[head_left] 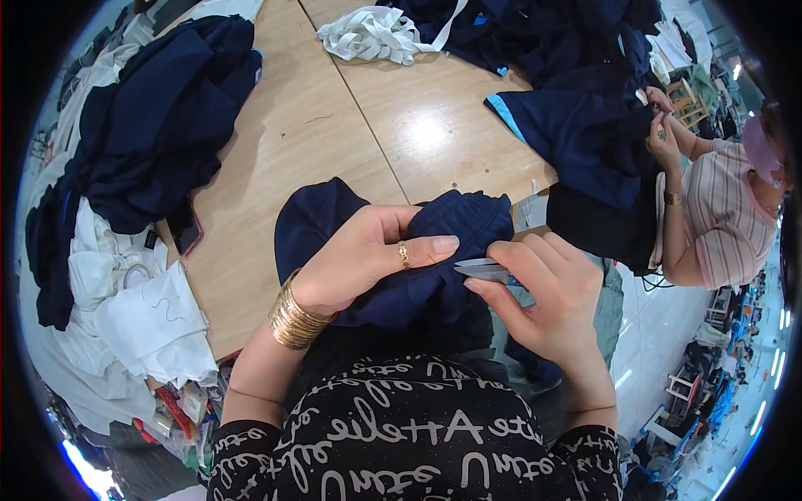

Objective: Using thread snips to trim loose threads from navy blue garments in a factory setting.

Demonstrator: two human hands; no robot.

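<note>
A navy garment (455, 219) with a gathered, elastic-looking edge lies over the near edge of the table and hangs toward my lap. My left hand (368, 250), with a ring and a stack of gold bangles at the wrist, pinches the cloth, thumb on top and fingers hidden beneath. Between the thumb and fingers of my right hand (547, 288) is a pair of small metal thread snips (483, 268). Their pointed blades aim left at the fabric, just below my left thumb tip. Whether the tips touch a thread I cannot tell.
On the wooden table (292, 142) sit a navy cloth pile (167, 117) at left and a white elastic heap (372, 35) at the back. A phone (185, 227) lies beside white cloth (154, 313). At right, a co-worker (723, 200) handles another navy garment (585, 142).
</note>
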